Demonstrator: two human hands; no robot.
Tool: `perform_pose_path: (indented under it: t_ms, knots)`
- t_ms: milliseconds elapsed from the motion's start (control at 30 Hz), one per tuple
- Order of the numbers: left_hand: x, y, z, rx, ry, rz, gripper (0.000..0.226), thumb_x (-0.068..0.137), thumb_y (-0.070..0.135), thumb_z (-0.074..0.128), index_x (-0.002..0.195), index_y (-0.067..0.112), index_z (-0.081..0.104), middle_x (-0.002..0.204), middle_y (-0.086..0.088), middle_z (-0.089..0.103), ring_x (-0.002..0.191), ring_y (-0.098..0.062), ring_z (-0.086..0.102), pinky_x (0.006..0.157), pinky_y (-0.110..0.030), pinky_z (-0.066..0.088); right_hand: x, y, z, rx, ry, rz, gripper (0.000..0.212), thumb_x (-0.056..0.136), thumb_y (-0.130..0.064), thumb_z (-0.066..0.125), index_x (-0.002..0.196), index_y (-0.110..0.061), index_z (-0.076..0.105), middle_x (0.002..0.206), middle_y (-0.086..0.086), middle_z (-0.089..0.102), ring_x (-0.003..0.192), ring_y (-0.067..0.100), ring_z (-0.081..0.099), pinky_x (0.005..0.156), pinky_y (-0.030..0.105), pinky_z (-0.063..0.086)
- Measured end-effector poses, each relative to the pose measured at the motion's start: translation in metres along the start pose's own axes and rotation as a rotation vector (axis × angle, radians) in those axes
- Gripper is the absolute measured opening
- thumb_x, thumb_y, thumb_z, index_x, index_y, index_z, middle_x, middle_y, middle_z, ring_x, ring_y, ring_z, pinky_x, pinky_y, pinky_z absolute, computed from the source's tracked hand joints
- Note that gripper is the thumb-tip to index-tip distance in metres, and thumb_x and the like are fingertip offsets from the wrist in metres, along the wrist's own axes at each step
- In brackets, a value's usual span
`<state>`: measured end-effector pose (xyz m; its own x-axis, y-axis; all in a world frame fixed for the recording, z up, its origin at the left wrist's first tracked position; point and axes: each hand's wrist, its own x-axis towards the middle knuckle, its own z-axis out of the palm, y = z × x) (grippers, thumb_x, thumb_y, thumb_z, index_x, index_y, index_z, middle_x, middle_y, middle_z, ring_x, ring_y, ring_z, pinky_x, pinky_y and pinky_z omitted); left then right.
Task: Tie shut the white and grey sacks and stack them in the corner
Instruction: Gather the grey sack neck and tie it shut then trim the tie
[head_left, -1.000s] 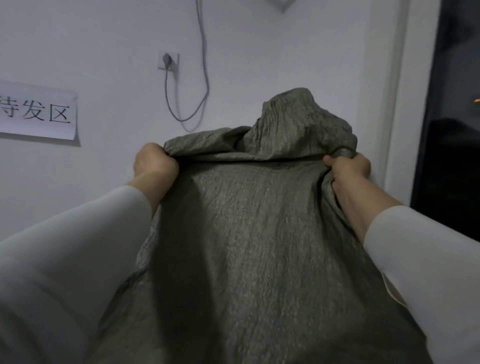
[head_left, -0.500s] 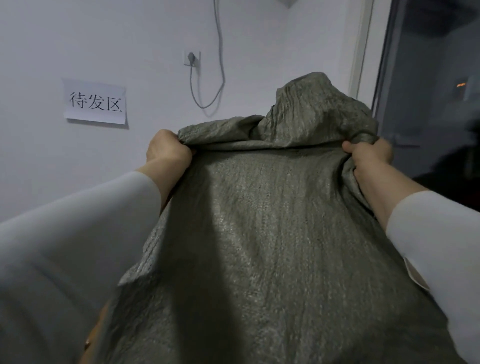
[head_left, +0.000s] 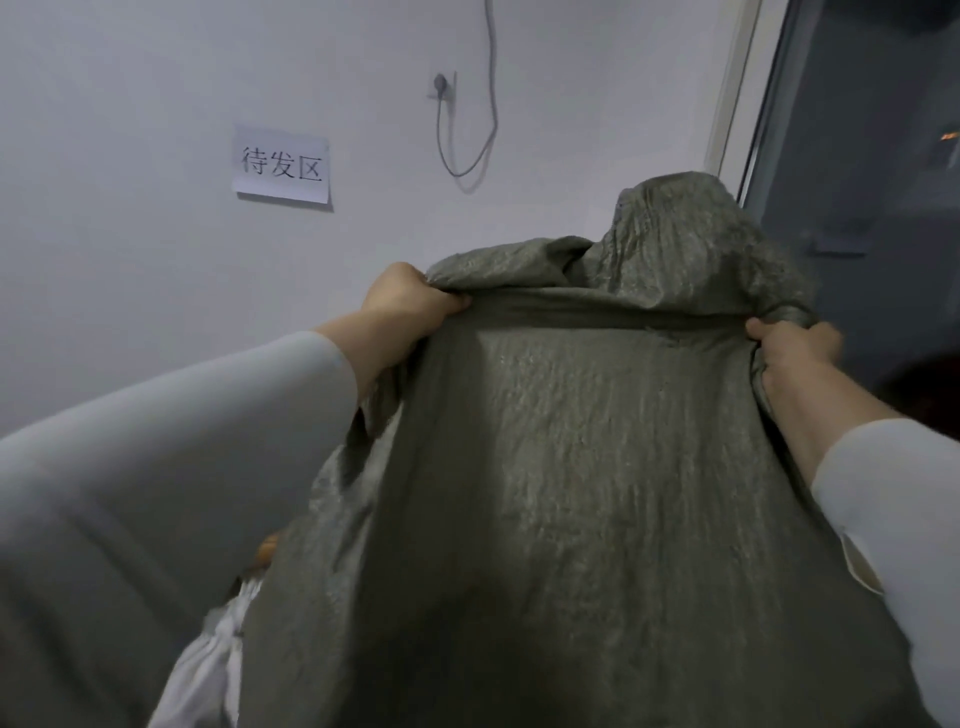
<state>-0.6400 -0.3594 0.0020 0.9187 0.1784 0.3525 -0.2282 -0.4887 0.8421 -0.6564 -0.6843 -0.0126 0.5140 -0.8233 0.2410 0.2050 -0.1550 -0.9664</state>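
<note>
Wall sign shifted right, white sack now visible beside grey sack

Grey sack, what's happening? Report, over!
Left hand and right hand grip grey sack at top fold. Held up before wall. White sack low left, partly hidden.

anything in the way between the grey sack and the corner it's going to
Nothing visible does. The left hand and right hand grip the top edge of the grey sack, held up before the wall. The sack itself hides the corner's floor, though; a white sack shows low at its left.
</note>
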Motion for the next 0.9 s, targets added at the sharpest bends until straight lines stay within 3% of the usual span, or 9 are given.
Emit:
perform_pose_path:
  t_ms: [67, 200, 300, 433, 500, 567, 667, 833, 900]
  knots:
    - [-0.028, 0.01, -0.005, -0.029, -0.006, -0.032, 0.036, 0.067, 0.036, 0.081, 0.079, 0.009, 0.06, 0.079, -0.007, 0.062, 0.078, -0.025, 0.061, 0.07, -0.033, 0.053, -0.005, 0.006, -0.017, -0.024, -0.031, 0.021, 0.062, 0.083, -0.013, 0.067, 0.136, 0.0, 0.038, 0.138, 0.013, 0.046, 0.124, 0.027, 0.047, 0.101, 0.029, 0.037]
    - [-0.081, 0.032, -0.001, -0.061, -0.038, -0.112, 0.041, 0.066, 0.037, 0.083, 0.079, 0.014, 0.051, 0.076, -0.002, 0.053, 0.067, -0.016, 0.051, 0.053, -0.025, 0.039, -0.01, 0.025, -0.056, -0.092, -0.092, 0.081, 0.058, 0.084, -0.016, 0.066, 0.133, 0.0, 0.041, 0.138, 0.014, 0.047, 0.124, 0.029, 0.048, 0.101, 0.03, 0.037]
    - [-0.112, 0.037, -0.002, -0.019, -0.074, -0.223, 0.064, 0.06, 0.041, 0.085, 0.102, 0.01, 0.048, 0.097, -0.007, 0.053, 0.087, -0.026, 0.053, 0.072, -0.035, 0.046, -0.014, 0.046, -0.079, -0.138, -0.141, 0.103, 0.056, 0.085, -0.016, 0.065, 0.133, -0.001, 0.041, 0.139, 0.015, 0.046, 0.124, 0.03, 0.046, 0.101, 0.031, 0.036]
    - [-0.151, 0.013, -0.005, 0.068, -0.112, -0.393, 0.079, 0.059, 0.038, 0.087, 0.118, 0.004, 0.048, 0.113, -0.013, 0.056, 0.102, -0.033, 0.056, 0.087, -0.045, 0.05, -0.031, 0.076, -0.08, -0.164, -0.268, 0.136, 0.054, 0.084, -0.014, 0.066, 0.132, -0.004, 0.044, 0.134, 0.016, 0.05, 0.121, 0.032, 0.049, 0.098, 0.034, 0.039]
    - [-0.169, -0.012, -0.003, 0.119, -0.143, -0.467, 0.071, 0.062, 0.034, 0.085, 0.116, 0.004, 0.051, 0.109, -0.012, 0.058, 0.098, -0.032, 0.058, 0.087, -0.044, 0.05, -0.04, 0.094, -0.073, -0.163, -0.332, 0.144, 0.05, 0.082, -0.011, 0.066, 0.129, -0.007, 0.048, 0.129, 0.015, 0.054, 0.117, 0.032, 0.053, 0.095, 0.036, 0.042]
    - [-0.186, -0.04, 0.002, 0.178, -0.2, -0.534, 0.052, 0.069, 0.03, 0.082, 0.106, 0.008, 0.055, 0.096, -0.009, 0.059, 0.085, -0.027, 0.06, 0.077, -0.038, 0.051, -0.048, 0.117, -0.063, -0.217, -0.387, 0.114, 0.045, 0.081, -0.008, 0.067, 0.124, -0.006, 0.052, 0.124, 0.015, 0.058, 0.112, 0.03, 0.056, 0.092, 0.035, 0.044]
    - [-0.212, -0.08, 0.015, 0.319, -0.455, -0.668, 0.031, 0.079, 0.026, 0.073, 0.102, 0.008, 0.061, 0.099, -0.011, 0.065, 0.087, -0.027, 0.064, 0.081, -0.039, 0.054, -0.064, 0.16, -0.051, -0.363, -0.478, 0.074, 0.04, 0.081, -0.012, 0.068, 0.118, -0.005, 0.054, 0.122, 0.015, 0.059, 0.112, 0.03, 0.055, 0.091, 0.033, 0.043]
    - [-0.261, -0.147, 0.053, 0.442, -0.91, -0.761, 0.026, 0.091, 0.024, 0.059, 0.113, 0.015, 0.049, 0.103, -0.004, 0.057, 0.092, -0.022, 0.061, 0.084, -0.035, 0.053, -0.093, 0.225, -0.048, -0.627, -0.609, 0.082, 0.048, 0.085, -0.015, 0.066, 0.126, -0.001, 0.047, 0.133, 0.017, 0.052, 0.122, 0.034, 0.048, 0.099, 0.04, 0.04]
    - [-0.285, -0.182, 0.074, 0.513, -1.024, -0.73, 0.034, 0.092, 0.026, 0.056, 0.122, 0.012, 0.047, 0.118, -0.008, 0.052, 0.103, -0.026, 0.058, 0.088, -0.036, 0.052, -0.109, 0.249, -0.047, -0.68, -0.666, 0.103, 0.042, 0.086, -0.012, 0.064, 0.124, -0.002, 0.05, 0.13, 0.017, 0.053, 0.121, 0.035, 0.049, 0.098, 0.04, 0.04]
